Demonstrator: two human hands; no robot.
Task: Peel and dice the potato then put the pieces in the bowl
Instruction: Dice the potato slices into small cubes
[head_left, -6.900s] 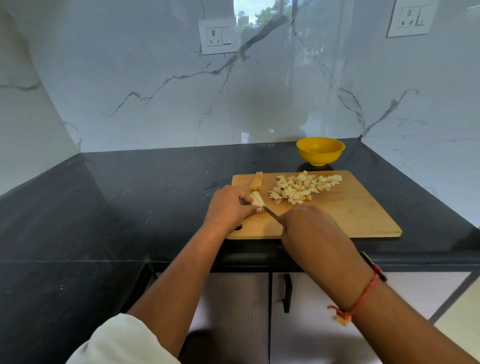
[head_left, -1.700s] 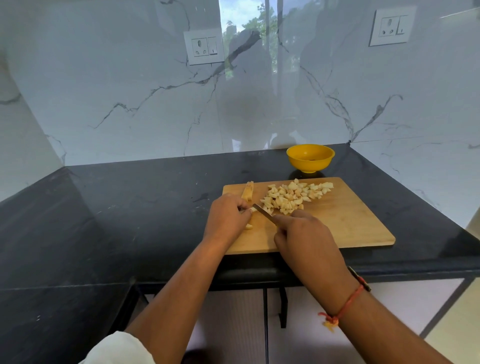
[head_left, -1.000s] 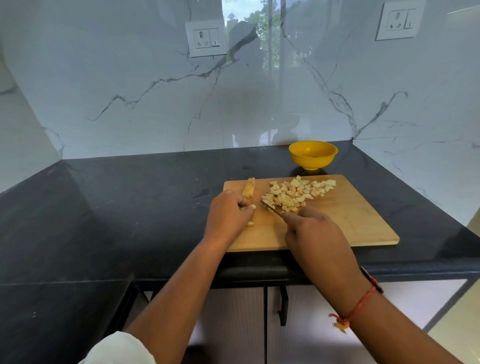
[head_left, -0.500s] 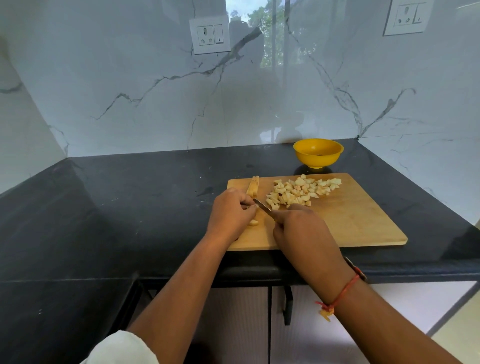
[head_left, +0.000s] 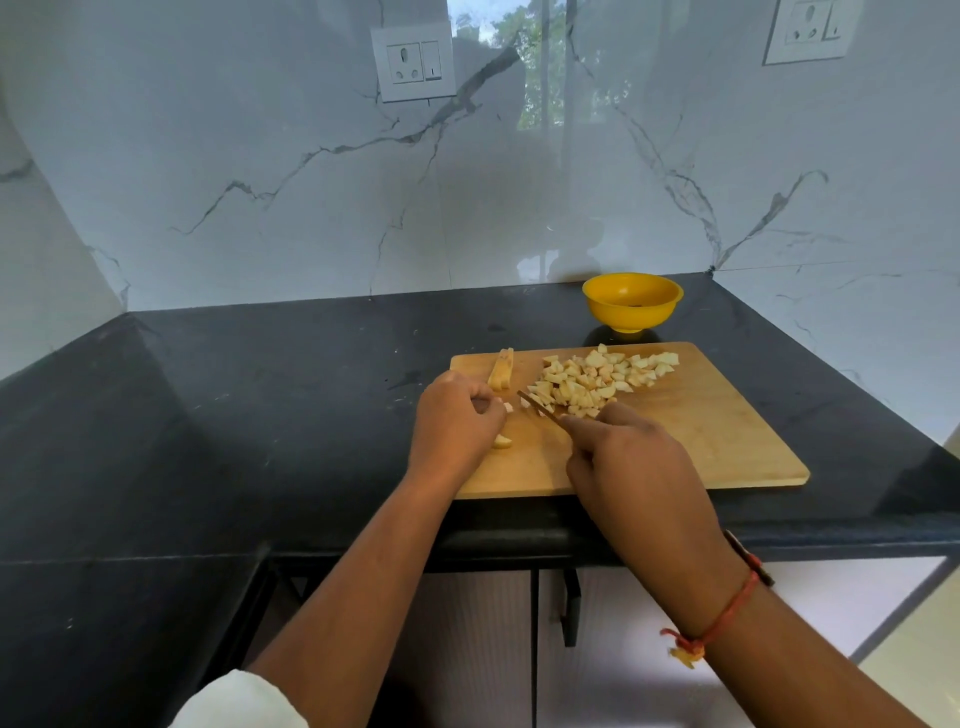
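**Left hand**: at 9 o'clock on the cutting board. Grip clamped, fingers curled over a potato stub, of which only a pale end shows at the fingertips. About seven seconds ago a longer strip stuck out past these fingers, so that strip is now almost used up.

**Right hand**: at 6 o'clock on the board. Grip closed round the handle of the knife. The blade points to 10 o'clock and lies between the stub and the heap. A second ago its tip was against the heap.

**Diced pile**: at 12 to 1 o'clock on the board. It has much the same spread as in the earlier views.

**Loose piece**: just beside the left hand, towards 6 o'clock. It was not there seven seconds ago.

**Potato strip**: at the board's 11 o'clock corner. Uncut and in the same spot throughout.

**Bowl**: yellow, on the table, off the board past its 12 o'clock edge. No potato shows in it; something dark inside is too small to tell.

**Standing of task**: peeling looks done and dicing is near its end. Probably one stub and one strip remain. The transfer to the bowl has not begun.
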